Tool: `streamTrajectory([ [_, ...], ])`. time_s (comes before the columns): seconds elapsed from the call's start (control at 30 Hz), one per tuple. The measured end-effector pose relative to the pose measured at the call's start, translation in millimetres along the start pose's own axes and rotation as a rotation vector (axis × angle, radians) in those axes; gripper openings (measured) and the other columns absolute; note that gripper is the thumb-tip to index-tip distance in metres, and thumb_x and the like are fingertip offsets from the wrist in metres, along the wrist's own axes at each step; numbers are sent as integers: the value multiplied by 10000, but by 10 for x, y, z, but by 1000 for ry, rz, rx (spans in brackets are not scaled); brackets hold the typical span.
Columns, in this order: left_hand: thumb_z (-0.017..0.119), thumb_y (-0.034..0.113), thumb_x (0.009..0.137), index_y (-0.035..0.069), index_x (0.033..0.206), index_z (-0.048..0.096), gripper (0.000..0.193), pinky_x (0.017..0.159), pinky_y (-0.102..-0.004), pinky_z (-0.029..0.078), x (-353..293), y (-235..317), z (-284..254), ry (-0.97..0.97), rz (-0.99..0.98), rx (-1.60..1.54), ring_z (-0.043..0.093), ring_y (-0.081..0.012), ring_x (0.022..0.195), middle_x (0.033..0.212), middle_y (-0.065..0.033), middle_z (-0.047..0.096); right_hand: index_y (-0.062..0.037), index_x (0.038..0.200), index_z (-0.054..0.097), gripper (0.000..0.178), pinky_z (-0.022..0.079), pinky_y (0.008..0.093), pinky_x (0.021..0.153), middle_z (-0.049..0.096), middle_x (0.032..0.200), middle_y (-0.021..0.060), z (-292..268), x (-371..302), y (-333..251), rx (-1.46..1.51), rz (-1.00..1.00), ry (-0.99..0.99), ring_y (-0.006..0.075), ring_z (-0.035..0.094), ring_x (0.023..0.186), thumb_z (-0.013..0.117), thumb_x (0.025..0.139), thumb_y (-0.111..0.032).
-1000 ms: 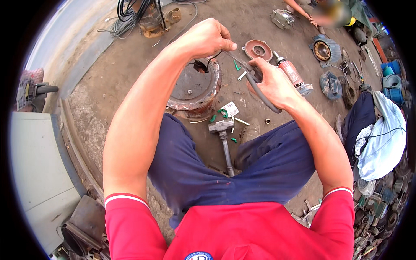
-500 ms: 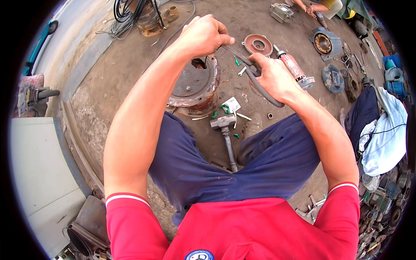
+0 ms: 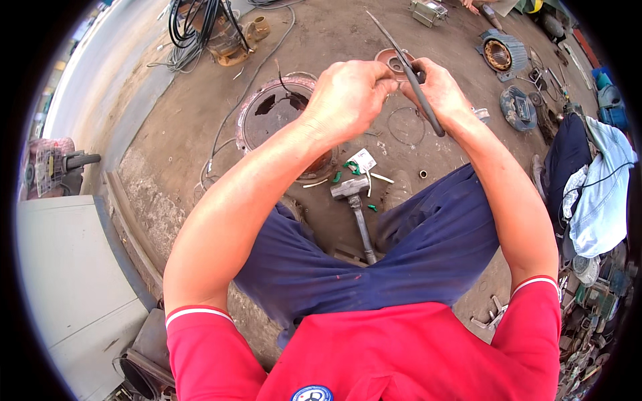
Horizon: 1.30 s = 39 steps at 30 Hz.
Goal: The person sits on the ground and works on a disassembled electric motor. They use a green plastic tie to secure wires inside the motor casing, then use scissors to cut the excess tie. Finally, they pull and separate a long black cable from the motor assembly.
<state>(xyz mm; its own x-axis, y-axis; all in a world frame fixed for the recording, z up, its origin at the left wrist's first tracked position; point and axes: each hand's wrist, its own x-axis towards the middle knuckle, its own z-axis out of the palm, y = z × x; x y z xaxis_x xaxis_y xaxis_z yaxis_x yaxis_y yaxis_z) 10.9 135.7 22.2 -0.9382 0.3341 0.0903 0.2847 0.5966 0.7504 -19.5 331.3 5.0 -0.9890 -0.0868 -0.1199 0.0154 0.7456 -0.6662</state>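
My right hand (image 3: 438,90) is closed around a long dark tool (image 3: 423,103). It has a thick grip and a narrow point reaching up and away; its exact kind is unclear. Beside it, my left hand (image 3: 354,93) has its fingers pinched together, and whatever lies between them is hidden. Both hands are close together above the ground. Partly behind my left forearm stands a round rusty housing (image 3: 257,110) with a dark top, a jagged hole and a cable end sticking up. Beyond the hands lies a reddish round cover (image 3: 384,55).
A sledgehammer (image 3: 350,189) rests between my legs near a white tag (image 3: 361,161) and green scraps. Motor housings (image 3: 505,50) lie at the right. Black cables hang on a rusty machine (image 3: 221,37) at the far left. A pale panel (image 3: 73,260) stands at the left.
My left hand has come down and right, close to my right hand. The tool has swung so its point aims up and away. My view has shifted slightly.
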Motion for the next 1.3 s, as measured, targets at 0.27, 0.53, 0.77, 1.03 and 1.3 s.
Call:
streamTrajectory([
  [0.27, 647, 182, 918, -18, 988, 683, 214, 772, -397, 516, -525, -313, 79, 113, -105, 29, 687, -308, 840, 859, -206, 702, -19, 1270, 596, 467, 517, 391, 902, 700, 1118, 211, 9, -174, -74, -79, -55, -116, 314, 688, 1041, 678, 848, -203],
  [0.53, 701, 80, 926, -26, 1138, 569, 272, 574, -246, 475, -639, -928, -46, 564, -367, -228, 560, -89, 715, 917, -40, 615, 4, 1212, 581, 393, 511, 464, 860, 699, 1023, 239, 161, -241, -213, -126, -295, -410, 392, 672, 999, 651, 905, -231],
  [0.77, 668, 87, 938, -20, 1088, 712, 189, 666, -291, 498, -323, -997, 16, 503, -315, -374, 620, -148, 761, 983, -84, 639, 0, 1216, 580, 411, 506, 477, 858, 701, 999, 246, 132, -326, -151, -145, -246, -438, 407, 674, 992, 660, 910, -262],
  [1.03, 668, 113, 919, -16, 1031, 735, 183, 866, -357, 500, -125, -1021, 34, 548, -281, -212, 658, -234, 948, 924, -173, 710, -1, 1230, 590, 445, 511, 468, 872, 702, 1035, 252, 192, -305, -120, -110, -145, -398, 405, 675, 1018, 665, 904, -295],
  [1.3, 681, 103, 892, -39, 941, 699, 151, 755, -319, 500, -70, -1037, 167, 434, -341, -377, 631, -163, 789, 824, -88, 697, -10, 1193, 606, 377, 524, 505, 868, 690, 1043, 279, 204, -309, -116, -107, -159, -338, 441, 666, 1009, 634, 872, -206],
])
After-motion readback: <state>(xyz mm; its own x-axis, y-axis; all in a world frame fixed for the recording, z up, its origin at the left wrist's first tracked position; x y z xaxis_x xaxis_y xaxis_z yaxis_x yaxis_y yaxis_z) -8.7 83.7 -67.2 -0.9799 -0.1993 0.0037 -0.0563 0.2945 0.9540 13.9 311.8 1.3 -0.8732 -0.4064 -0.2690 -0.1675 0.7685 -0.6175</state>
